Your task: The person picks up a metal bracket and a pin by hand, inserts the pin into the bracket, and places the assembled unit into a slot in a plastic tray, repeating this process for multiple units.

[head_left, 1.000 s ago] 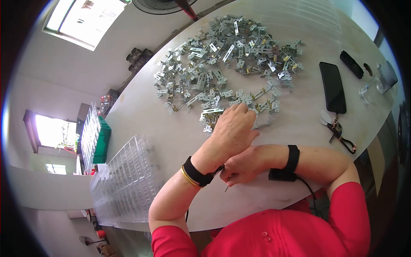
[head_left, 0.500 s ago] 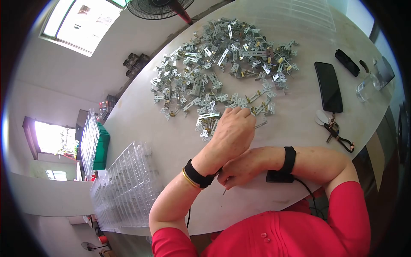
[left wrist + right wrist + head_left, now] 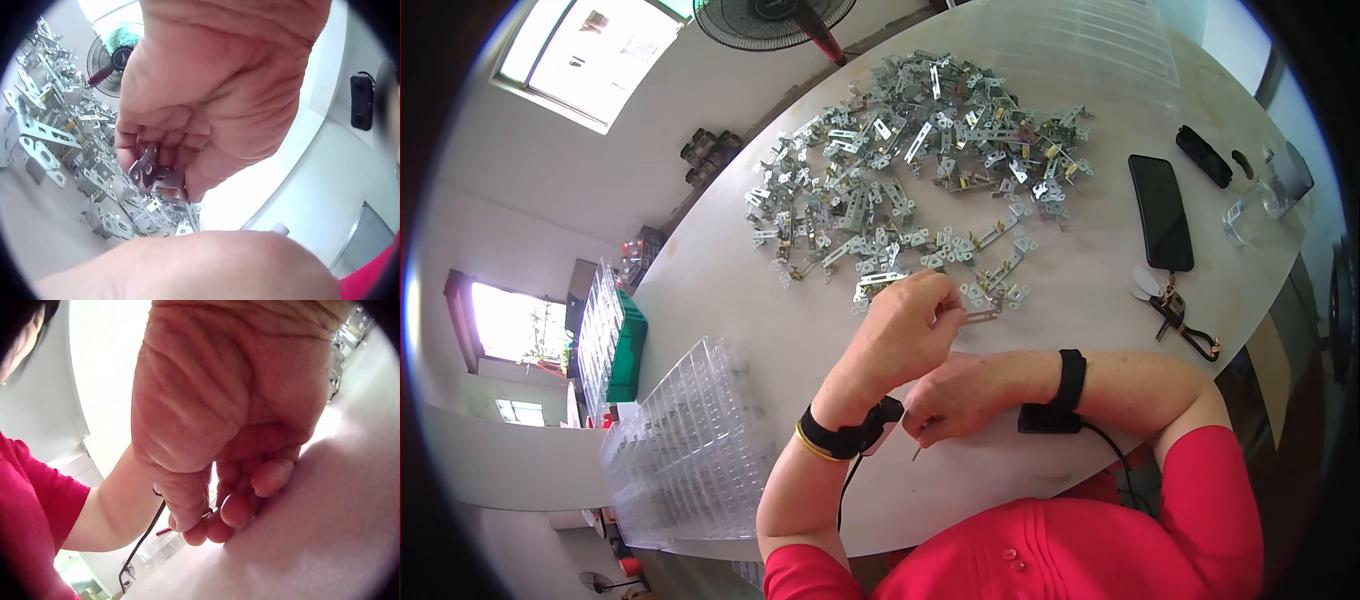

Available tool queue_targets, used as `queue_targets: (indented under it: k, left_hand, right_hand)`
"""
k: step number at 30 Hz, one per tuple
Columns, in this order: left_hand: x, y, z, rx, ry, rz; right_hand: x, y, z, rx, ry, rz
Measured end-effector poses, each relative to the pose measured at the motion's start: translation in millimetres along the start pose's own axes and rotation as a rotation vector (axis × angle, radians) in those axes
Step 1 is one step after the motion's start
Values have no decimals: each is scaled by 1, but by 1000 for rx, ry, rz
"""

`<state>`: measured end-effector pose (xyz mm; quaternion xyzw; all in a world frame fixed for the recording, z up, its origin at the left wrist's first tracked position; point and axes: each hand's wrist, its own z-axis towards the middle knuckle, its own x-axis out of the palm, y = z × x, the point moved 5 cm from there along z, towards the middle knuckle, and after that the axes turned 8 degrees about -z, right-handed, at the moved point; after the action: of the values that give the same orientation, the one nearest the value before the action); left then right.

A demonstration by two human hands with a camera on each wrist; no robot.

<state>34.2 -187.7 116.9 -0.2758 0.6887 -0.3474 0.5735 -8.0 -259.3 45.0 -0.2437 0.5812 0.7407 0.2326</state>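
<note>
Metal bracket [image 3: 152, 160] sits pinched in the left hand [image 3: 900, 330], between the loose bracket pile [image 3: 855, 208] and the near edge of the surface [image 3: 1070, 310]. It looks light and stiff, perhaps slick; its flat sides should give the surest hold. The right hand [image 3: 950, 398] pinches a thin rod [image 3: 916, 454].

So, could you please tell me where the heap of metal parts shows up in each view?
Head: the heap spreads across the upper middle.
Left wrist: the heap runs down the left side, beside the left hand.
Right wrist: only a small part of the heap shows, at the upper right edge.
Shared landmark: the red shirt, at bottom, lower right corner and left side respectively.
</note>
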Motion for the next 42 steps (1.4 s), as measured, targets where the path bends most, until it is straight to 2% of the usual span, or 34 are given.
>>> queue_targets:
  k: [2,5,9,11,13,15,20,21,23,25,26,28,29,32,33,35,39,40,42]
  left_hand:
    - [2,-10,-3,213,-89,249]
    - [4,-25,-5,282,-107,292]
    - [-11,-22,-12,284,-128,238]
    - [-25,-11,-17,72,-141,-69]
    - [-30,13,-20,24,-142,-147]
    - [-31,39,-24,-53,-230,-659]
    - [-28,75,-38,-20,-294,-890]
    - [-29,80,-42,-11,-306,-897]
    - [-30,92,-47,-23,-337,-1102]
    - [-32,101,-51,10,-356,-1173]
    - [-32,105,-53,34,-360,-1236]
    - [-34,110,-56,79,-350,-1280]
    - [-35,111,-57,110,-324,-1303]
    - [-35,115,-60,134,-305,-1354]
    - [-34,116,-61,148,-307,-1363]
    - [-32,118,-62,161,-317,-1392]
    - [-34,118,-66,187,-305,-1342]
    - [-35,120,-66,194,-321,-1327]
    - [-36,124,-67,201,-338,-1318]
  right_hand:
    - [2,0,1,-33,-11,0]
    - [-1,1,0,0,-37,21]
    - [-2,1,0,-29,-3,-16]
    - [-6,4,1,-18,39,-26]
    - [-10,7,-1,11,99,-46]
    - [-14,12,-1,33,125,-27]
    - [-16,13,2,83,200,39]
    - [-17,14,3,74,156,69]
    - [-20,16,4,66,130,88]
    - [-23,15,4,173,93,388]
    - [-28,22,5,182,112,380]
    - [-54,33,7,246,-114,406]
    - [-58,33,10,252,-98,395]
    - [-91,27,11,263,-516,398]
    - [-95,24,14,267,-509,385]
    - [-117,14,10,323,-785,156]
    - [-125,3,19,366,-847,78]
    - [-123,3,21,461,-791,147]
    - [-121,7,28,474,-785,194]
